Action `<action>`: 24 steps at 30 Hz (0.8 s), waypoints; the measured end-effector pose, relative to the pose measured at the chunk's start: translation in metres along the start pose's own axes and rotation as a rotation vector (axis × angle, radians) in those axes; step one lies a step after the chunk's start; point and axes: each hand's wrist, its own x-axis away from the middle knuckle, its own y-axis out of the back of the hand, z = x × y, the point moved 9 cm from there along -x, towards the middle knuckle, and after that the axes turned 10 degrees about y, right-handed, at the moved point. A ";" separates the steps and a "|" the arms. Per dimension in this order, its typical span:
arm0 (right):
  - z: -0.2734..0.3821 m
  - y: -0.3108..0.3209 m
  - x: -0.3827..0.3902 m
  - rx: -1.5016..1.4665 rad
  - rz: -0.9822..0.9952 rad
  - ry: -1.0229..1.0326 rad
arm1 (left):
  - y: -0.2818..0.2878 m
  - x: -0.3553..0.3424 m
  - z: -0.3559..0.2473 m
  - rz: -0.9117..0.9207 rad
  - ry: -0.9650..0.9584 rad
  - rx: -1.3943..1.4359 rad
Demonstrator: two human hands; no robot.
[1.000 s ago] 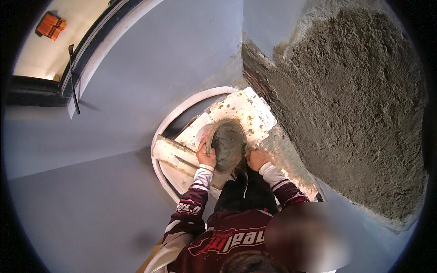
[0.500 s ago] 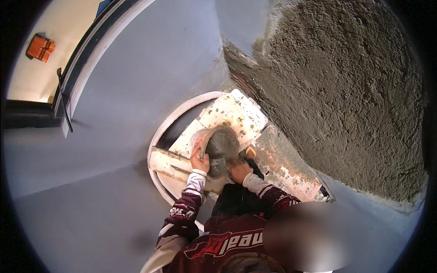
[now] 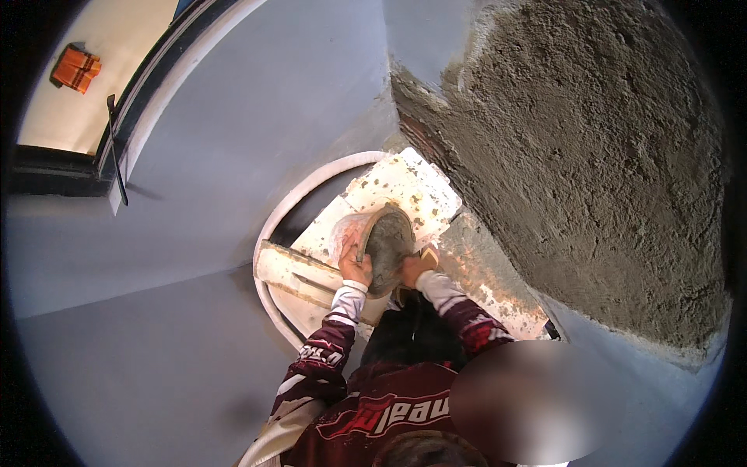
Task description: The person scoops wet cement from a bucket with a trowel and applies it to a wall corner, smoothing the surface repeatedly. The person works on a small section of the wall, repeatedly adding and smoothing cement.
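1. Our left hand [image 3: 355, 266] has its fingers closed around the left rim of a bowl [image 3: 345, 232], most of them laid along the outer wall and the thumb over the edge; the grip looks firm.
2. Our right hand [image 3: 416, 268] is at the bowl's near right side, against the grey mortar [image 3: 389, 243]; its fingers look curled, but we cannot tell how far closed they are, or whether they have hold of a tool.
3. The bowl is between our two hands, tilted so that its mouth faces right; it is above a white, splattered board [image 3: 424, 180], though we cannot tell whether it rests there.
4. The step in hand, as we judge it, is gathering or working the mortar inside the bowl; the next move calls for a steady left hold and a controlled right-hand stroke, since more tilt could spill the load.
5. Left of the bowl lies a pale plank [image 3: 292, 268]; to the right rises a wall patch of rough, dark mortar [image 3: 591, 163]; farther off, at upper left, are a dark bar [image 3: 117, 156] and an orange cloth [image 3: 76, 70].
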 end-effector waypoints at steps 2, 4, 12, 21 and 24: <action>0.012 -0.010 -0.020 -0.184 0.072 0.117 | -0.004 0.001 -0.008 0.007 -0.014 -0.028; 0.091 0.022 -0.021 -0.766 0.059 0.074 | 0.054 0.006 0.025 -0.016 -0.014 -0.115; 0.072 0.077 0.044 -0.082 -0.154 -0.123 | 0.060 -0.019 0.045 0.003 0.008 0.028; 0.015 0.144 0.076 0.249 -0.360 -0.265 | 0.057 -0.005 0.059 -0.006 0.063 -0.050; -0.006 0.108 0.051 0.151 -0.365 -0.265 | 0.048 -0.004 0.051 -0.009 0.038 -0.052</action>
